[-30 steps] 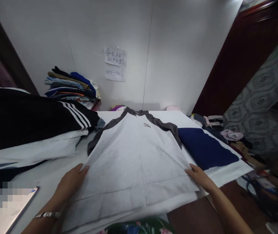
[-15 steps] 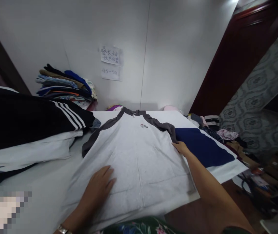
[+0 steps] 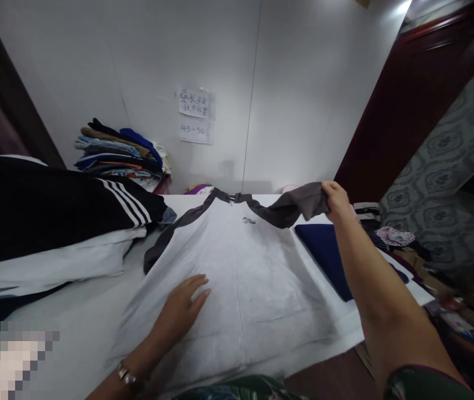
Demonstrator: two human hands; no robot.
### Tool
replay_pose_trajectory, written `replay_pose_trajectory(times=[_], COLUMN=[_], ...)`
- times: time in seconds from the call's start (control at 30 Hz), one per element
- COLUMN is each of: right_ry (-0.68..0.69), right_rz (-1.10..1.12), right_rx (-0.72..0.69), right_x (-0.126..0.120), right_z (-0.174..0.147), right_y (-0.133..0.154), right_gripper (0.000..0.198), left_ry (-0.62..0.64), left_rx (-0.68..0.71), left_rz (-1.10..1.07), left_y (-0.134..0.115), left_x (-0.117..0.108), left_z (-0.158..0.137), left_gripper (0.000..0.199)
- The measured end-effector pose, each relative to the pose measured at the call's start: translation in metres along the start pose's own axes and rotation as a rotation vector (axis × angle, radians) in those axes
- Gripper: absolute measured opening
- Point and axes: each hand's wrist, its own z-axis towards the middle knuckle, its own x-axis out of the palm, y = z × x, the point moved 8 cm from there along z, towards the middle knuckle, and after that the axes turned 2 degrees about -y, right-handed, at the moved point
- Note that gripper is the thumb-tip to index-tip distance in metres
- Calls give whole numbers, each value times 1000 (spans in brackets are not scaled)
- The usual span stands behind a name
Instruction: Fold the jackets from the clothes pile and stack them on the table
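White zip jacket (image 3: 270,289), probably light and soft, best taken by grey sleeve (image 3: 289,206). Right hand (image 3: 337,201): clamped on sleeve; left hand (image 3: 183,306): unclenched, over jacket.

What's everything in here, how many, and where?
Jacket: one, white with grey sleeves, centre
Table: one, whitish, beneath it
Folded cloth: one, navy, right of the jacket
Striped garment: one, black with white stripes, left
Pale garment: one, white, under the striped one
Clothes stack: one, mixed colours, back left
Wall: one, pale grey, behind the table
Notes: two, white, on the wall
Panel: one, dark red, upper right
Wallpaper: one, grey patterned, far right
Loose clothes: several, mixed colours, right
Pixelated patch: one, pale, lower left
Wristband: one, silvery, left wrist
Left hand: one, over the jacket
Right hand: one, gripping a sleeve
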Motion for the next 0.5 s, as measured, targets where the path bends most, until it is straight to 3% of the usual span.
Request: replay_pose_trajectory(times=[0.07, 0.13, 0.17, 0.2, 0.27, 0.37, 0.43, 0.5], right_ry=[271, 635, 853, 966, 930, 554, 391, 326], right_rz=[29, 11, -34, -88, -254, -589, -775, -854], right_rx=[13, 20, 25, 2, -104, -141, -35, 171], right_x=[52, 100, 116, 120, 97, 10, -53, -101], right_z=[-51, -121, -158, -187, -208, -189, -177, -178], right_y=[6, 1, -8, -19, -43, -88, -119, -147], right_gripper=[32, 37, 39, 39, 32, 34, 41, 50], left_ry=[66, 215, 298, 357, 370, 304, 279, 230], left_rx=[-100, -251, -347, -454, -663, -851, -845, -722], left_rz=[-296, -704, -908, -1084, -1285, -1239, -1117, -1012], left_y=[-23, -42, -48, -51, -45, -22, -16, -23], left_x=[8, 31, 45, 58, 78, 91, 87, 74], left_z=[17, 32, 37, 41, 46, 44, 45, 56], left_gripper=[41, 49, 53, 54, 46, 29, 28, 28])
